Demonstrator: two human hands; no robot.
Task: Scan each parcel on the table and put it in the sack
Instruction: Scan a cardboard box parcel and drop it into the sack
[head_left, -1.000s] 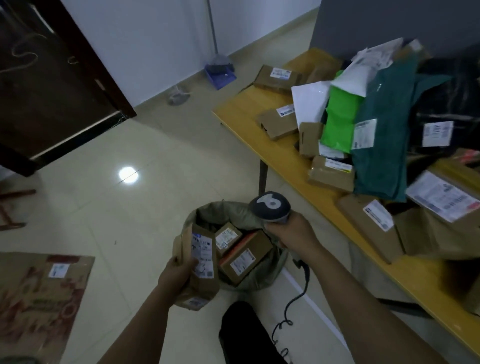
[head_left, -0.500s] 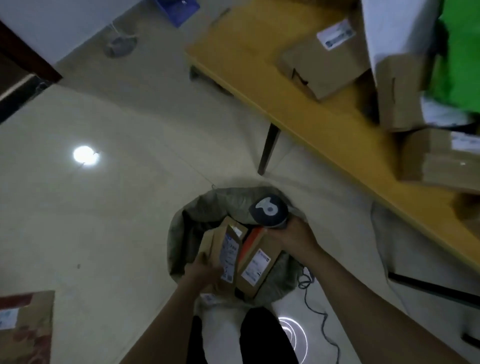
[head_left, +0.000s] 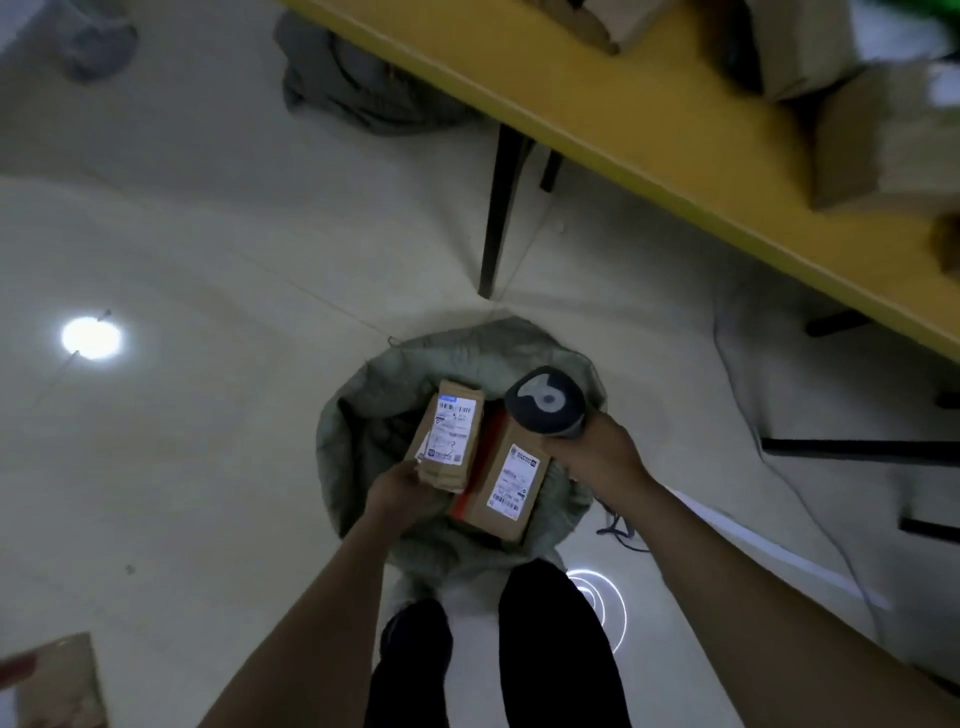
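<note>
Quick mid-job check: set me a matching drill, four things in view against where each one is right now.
Things:
1 dark handheld scanner
2 slim brown cardboard parcel
3 brown cardboard parcel with red edge
4 grey-green fabric sack

Places:
A on the floor near the yellow table
B gripped by the right hand
C held by the left hand over the sack
D lying in the sack

Pairs: 1-B, 2-C, 3-D, 4-A.

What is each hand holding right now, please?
Left hand: grips the flat brown cardboard parcel over the grey-green sack.
Right hand: grips the dark grey handheld scanner.
</note>
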